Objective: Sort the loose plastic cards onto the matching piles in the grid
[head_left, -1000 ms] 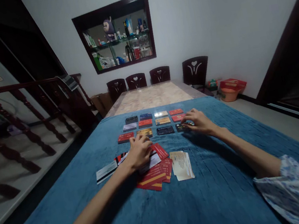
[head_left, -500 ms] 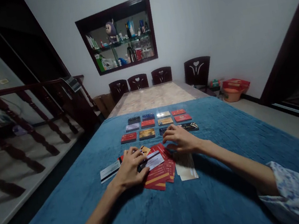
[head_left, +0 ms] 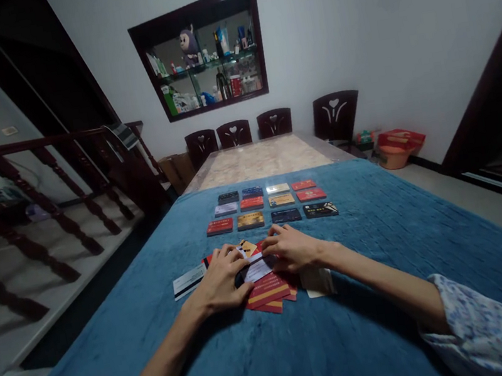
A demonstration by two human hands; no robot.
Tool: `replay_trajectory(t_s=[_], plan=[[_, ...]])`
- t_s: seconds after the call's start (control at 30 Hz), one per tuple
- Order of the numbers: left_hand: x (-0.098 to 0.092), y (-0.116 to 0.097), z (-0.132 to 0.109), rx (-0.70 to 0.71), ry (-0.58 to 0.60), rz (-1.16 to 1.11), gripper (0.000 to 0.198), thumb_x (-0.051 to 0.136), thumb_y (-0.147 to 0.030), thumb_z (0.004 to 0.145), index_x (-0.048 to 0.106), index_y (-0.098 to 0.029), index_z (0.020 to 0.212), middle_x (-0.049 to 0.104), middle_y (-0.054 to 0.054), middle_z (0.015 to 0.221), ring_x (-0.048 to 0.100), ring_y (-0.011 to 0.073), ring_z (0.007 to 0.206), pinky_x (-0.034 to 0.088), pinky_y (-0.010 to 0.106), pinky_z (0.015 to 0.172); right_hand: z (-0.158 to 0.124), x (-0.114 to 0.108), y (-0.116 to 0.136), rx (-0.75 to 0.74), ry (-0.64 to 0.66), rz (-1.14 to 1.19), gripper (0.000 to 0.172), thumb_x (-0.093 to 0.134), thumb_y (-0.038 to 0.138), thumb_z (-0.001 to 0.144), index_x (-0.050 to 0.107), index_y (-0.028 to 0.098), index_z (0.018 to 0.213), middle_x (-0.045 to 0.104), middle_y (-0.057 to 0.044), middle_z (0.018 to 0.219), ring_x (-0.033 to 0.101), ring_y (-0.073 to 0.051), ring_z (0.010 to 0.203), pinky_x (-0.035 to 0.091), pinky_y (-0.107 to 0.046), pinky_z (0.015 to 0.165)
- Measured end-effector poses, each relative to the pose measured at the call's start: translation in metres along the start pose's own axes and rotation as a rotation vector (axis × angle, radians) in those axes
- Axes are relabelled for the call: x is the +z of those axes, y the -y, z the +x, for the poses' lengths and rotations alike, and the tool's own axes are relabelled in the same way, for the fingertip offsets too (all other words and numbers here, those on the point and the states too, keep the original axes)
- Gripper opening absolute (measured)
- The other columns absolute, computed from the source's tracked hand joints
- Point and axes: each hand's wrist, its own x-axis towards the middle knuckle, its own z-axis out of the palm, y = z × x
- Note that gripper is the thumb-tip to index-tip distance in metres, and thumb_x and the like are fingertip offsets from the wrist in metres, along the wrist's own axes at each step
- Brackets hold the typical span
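Loose cards lie overlapping on the blue cloth near me: red cards [head_left: 268,294], a white card with a dark stripe [head_left: 188,282], a light lilac card [head_left: 258,267], a yellow card [head_left: 247,247] and a cream card [head_left: 318,282]. My left hand [head_left: 222,278] rests over the left part of this spread, thumb apart from the curled fingers. My right hand [head_left: 292,248] is on the right part, its fingertips at the lilac card's right end. Whether either hand grips a card is hidden. Beyond them sit three rows of small card stacks, among them a gold stack [head_left: 250,220].
The blue cloth [head_left: 147,255] covers the near part of the table. Its bare marble top [head_left: 269,156] shows behind, with dark chairs [head_left: 337,114] around the far end. A wooden railing [head_left: 59,212] stands at the left.
My right hand has come down and left, from near the dark stacks onto the loose cards. My left hand has stayed nearly in place. The view has shifted slightly.
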Motion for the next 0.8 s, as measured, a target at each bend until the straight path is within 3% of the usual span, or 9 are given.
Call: replay_trajectory(t_s=[0.43,0.6,0.8], plan=[[0.003,0.007,-0.003,0.143,-0.071,0.021,0.012,0.060,-0.025,0.083,0.069,-0.018,0.088,0.066,0.008,0.094,0.051,0.0262,0.105,0.039,0.043,0.092,-0.001,-0.004,0.001,-0.133,-0.067,-0.040,0.014,0.068,0.030,0.085,0.073,0.019,0.092,0.073,-0.006,0.091,0.050,-0.022,0.095,0.032,-0.034,0.073],[0.002,0.006,-0.004,0.229,-0.110,0.101,0.017,0.052,-0.022,0.088,0.068,-0.016,0.085,0.066,0.009,0.086,0.054,0.0241,0.094,0.041,0.041,0.083,-0.001,-0.002,0.001,-0.230,-0.193,-0.087,0.014,0.060,0.021,0.088,0.070,0.019,0.078,0.070,-0.004,0.077,0.049,-0.018,0.083,0.029,-0.032,0.070],[0.004,0.011,-0.002,0.321,-0.277,0.190,0.023,0.045,-0.014,0.092,0.067,-0.015,0.084,0.067,0.010,0.081,0.056,0.0216,0.087,0.043,0.038,0.077,0.001,0.006,-0.002,-0.281,-0.394,-0.199,0.026,0.050,0.017,0.094,0.065,0.019,0.072,0.066,-0.003,0.068,0.047,-0.017,0.078,0.029,-0.031,0.068]])
